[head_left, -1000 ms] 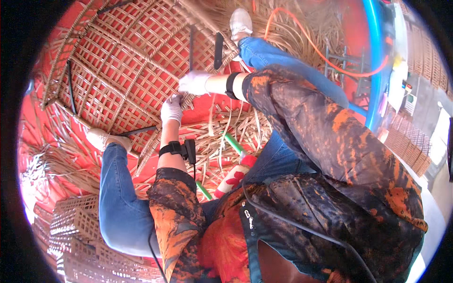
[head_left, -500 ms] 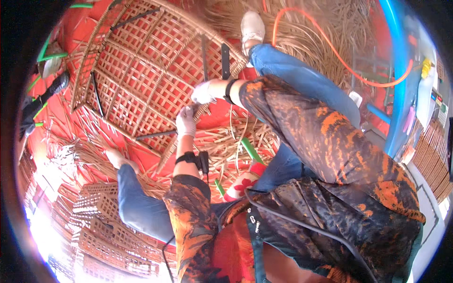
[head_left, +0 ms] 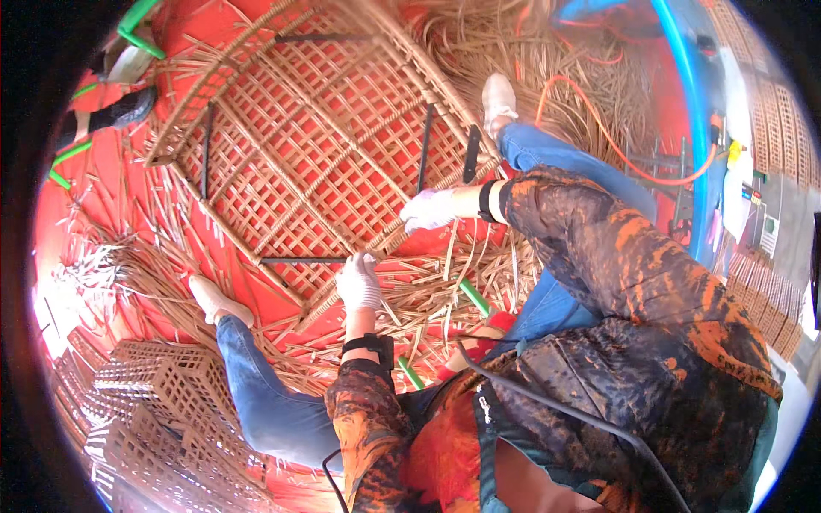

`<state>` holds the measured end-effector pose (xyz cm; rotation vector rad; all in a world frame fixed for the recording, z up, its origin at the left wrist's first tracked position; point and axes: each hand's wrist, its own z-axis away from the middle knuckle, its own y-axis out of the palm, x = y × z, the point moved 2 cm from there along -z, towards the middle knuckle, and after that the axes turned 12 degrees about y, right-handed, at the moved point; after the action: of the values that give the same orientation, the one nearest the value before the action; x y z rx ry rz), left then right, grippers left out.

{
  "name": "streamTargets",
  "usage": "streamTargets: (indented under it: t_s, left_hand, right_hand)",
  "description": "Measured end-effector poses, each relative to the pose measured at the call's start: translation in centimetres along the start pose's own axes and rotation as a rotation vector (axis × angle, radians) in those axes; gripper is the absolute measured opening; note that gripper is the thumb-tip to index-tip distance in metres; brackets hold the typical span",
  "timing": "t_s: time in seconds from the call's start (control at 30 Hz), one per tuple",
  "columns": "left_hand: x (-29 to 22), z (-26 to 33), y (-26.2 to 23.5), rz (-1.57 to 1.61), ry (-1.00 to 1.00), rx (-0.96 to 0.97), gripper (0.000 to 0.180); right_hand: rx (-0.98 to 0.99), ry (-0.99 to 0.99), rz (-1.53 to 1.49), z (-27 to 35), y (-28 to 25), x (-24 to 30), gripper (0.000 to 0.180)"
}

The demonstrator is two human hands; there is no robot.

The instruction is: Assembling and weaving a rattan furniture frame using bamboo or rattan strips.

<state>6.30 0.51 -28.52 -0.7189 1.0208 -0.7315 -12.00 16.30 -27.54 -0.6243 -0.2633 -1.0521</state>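
A large woven basket (head_left: 282, 154), made of tan strips in open lattice, lies tilted in front of me, with dark flat bars fixed across its corners. My left hand (head_left: 359, 284), in a whitish glove, has its fingers curled closed at the basket's near rim. To its right and a little farther off, my right hand (head_left: 428, 211), also gloved, is closed against the same rim. What the right fingers hold is hidden by the hand. A dark flat bar (head_left: 471, 154) stands out from the basket just beyond the right wrist.
Loose tan strips (head_left: 428, 295) lie between my legs, with a larger heap (head_left: 590, 94) at the far right. An orange hose (head_left: 590, 128) curves near a blue tube (head_left: 694, 128). Woven baskets (head_left: 162, 385) are stacked at near left. Another person's shoe (head_left: 132, 109) is at far left.
The view has shifted, so the basket and both hands appear farther right and lower. My hands are wider apart along the rim; both stay at the basket.
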Motion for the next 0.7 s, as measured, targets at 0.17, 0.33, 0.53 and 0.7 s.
streamTargets:
  t_s: [0.17,0.33,0.53,0.7]
  left_hand:
    - [-3.0,-1.3,-9.8,-0.052,-0.088,-0.210,0.035]
    - [-4.8,-4.7,-26.2,-0.397,0.141,-0.603,0.038]
    - [-13.4,-3.0,-42.0,-0.532,0.473,-0.776,0.038]
    - [-16.7,-3.6,-45.4,-0.564,0.703,-0.647,0.036]
  right_hand:
    - [-0.362,-0.300,0.200,0.9,-0.9,2.0,0.027]
    - [-0.718,-0.433,0.328,9.5,-15.0,12.7,0.033]
    - [-0.744,-0.378,-0.222,23.0,-19.0,18.4,0.048]
    - [-0.646,-0.354,-0.593,26.8,-15.0,20.3,0.043]
